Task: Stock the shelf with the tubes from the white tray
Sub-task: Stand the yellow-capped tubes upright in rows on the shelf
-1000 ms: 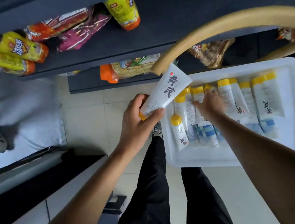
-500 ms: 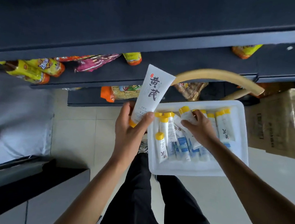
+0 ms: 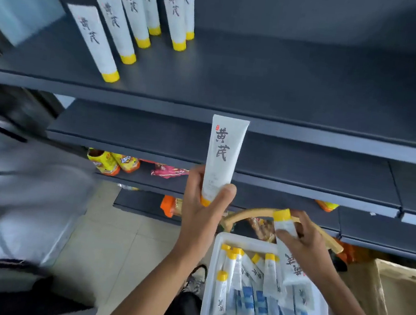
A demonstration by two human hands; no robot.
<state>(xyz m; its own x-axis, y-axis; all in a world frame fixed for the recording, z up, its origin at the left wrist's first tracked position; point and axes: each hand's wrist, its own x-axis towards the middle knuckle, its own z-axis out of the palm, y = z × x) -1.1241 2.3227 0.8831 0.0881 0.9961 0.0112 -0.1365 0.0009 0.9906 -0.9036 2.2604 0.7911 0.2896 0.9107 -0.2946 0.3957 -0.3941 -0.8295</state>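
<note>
My left hand [image 3: 202, 209] grips a white tube with a yellow cap [image 3: 222, 156] by its cap end, held upright in front of the dark shelves. My right hand [image 3: 304, 242] holds a second tube [image 3: 290, 269], cap up, just above the white tray [image 3: 206, 314]. Several more yellow-capped tubes [image 3: 247, 274] lie in the tray. On the top dark shelf [image 3: 263, 85], several tubes [image 3: 129, 22] stand on their caps at the left.
Snack bags [image 3: 112, 161] lie on a lower shelf. A curved wooden basket handle [image 3: 244, 213] arches behind the tray. A cardboard box [image 3: 403, 307] stands at the right. Below is pale tiled floor [image 3: 102, 243], with my dark trousers and a shoe.
The view has tilted up, so the top shelf with standing tubes now shows. My right hand has lifted a tube out of the tray. My left hand still holds its tube upright.
</note>
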